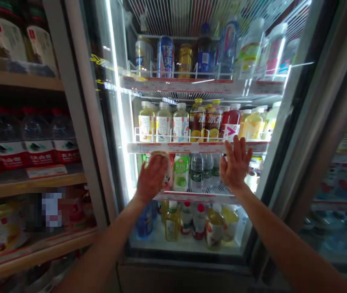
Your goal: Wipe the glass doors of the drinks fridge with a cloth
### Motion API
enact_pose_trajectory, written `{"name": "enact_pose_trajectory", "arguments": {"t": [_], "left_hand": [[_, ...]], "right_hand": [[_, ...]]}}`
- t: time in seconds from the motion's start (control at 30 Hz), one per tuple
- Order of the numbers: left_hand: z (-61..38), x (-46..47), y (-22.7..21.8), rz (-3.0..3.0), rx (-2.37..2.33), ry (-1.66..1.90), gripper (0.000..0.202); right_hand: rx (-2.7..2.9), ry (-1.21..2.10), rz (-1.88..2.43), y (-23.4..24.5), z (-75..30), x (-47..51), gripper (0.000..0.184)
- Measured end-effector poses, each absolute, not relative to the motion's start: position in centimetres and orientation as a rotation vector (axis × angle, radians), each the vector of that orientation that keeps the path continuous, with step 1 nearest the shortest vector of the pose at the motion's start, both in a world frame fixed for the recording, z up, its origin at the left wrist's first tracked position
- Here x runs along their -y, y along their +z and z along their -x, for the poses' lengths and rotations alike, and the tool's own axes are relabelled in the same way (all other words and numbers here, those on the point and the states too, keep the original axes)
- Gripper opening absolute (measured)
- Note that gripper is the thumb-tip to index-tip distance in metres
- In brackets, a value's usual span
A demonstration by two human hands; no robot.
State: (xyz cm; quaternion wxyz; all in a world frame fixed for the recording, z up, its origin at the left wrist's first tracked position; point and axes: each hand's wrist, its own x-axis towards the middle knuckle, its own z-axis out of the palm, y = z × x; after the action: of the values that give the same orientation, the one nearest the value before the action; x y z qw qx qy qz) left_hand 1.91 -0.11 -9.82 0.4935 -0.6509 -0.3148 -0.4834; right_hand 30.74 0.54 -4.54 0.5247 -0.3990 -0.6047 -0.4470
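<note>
My left hand (152,178) is raised before the lit drinks fridge, over the left of its third shelf. A thin pale curved edge (159,153) shows along its fingertips, as of something under the fingers; its kind is hidden. To the right, my right hand (236,165) has its fingers spread, palm towards the fridge, holding nothing. Its fingertips overlap the shelf strip below a red drink bottle (231,122). Reflections lie across the fridge's glass (104,85); whether either hand touches it I cannot tell. Between the hands stand a green-labelled bottle (181,171) and clear water bottles (197,173).
Cans and bottles line the top shelf (176,84), and more bottles (172,224) stand at the bottom. On the left, wooden shelves (33,179) hold red-labelled water bottles (37,140). A metal frame (310,106) and another stocked cabinet (341,175) are on the right.
</note>
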Motion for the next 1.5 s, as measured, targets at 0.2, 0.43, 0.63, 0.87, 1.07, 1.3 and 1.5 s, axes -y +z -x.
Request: {"name": "enact_pose_trajectory", "arguments": {"t": [0.2,0.43,0.63,0.87,1.07,1.3,1.5], "left_hand": [[-1.8,-0.3,-8.2,1.374,0.96,-1.478,0.057],[-1.6,-0.4,-5.9,1.577,0.844,-1.276,0.045],[-1.0,0.5,-4.5,1.527,1.22,-1.463,0.053],[0.0,-2.2,-6.2,2.005,1.08,-1.158,0.052],[4.9,-4.3,-5.3,1.401,1.066,-1.553,0.054],[-3.6,-0.9,-4.7,1.825,0.806,-1.131,0.043],[-0.2,-1.1,-2.2,1.278,1.007,-1.608,0.054]], "right_hand": [[1.418,-1.077,0.95,-4.5,-30.5,-0.5,0.061],[1.431,-1.129,0.948,-4.6,-30.9,-0.9,0.061],[1.482,-1.047,1.063,-4.3,-31.2,-0.3,0.051],[1.583,-0.927,1.248,-3.6,-31.0,0.6,0.052],[1.513,-1.008,1.176,-3.9,-31.0,-0.1,0.051],[1.462,-1.106,0.929,-4.5,-31.4,-0.8,0.053],[1.399,-1.087,0.932,-4.6,-30.5,-0.7,0.058]]}}
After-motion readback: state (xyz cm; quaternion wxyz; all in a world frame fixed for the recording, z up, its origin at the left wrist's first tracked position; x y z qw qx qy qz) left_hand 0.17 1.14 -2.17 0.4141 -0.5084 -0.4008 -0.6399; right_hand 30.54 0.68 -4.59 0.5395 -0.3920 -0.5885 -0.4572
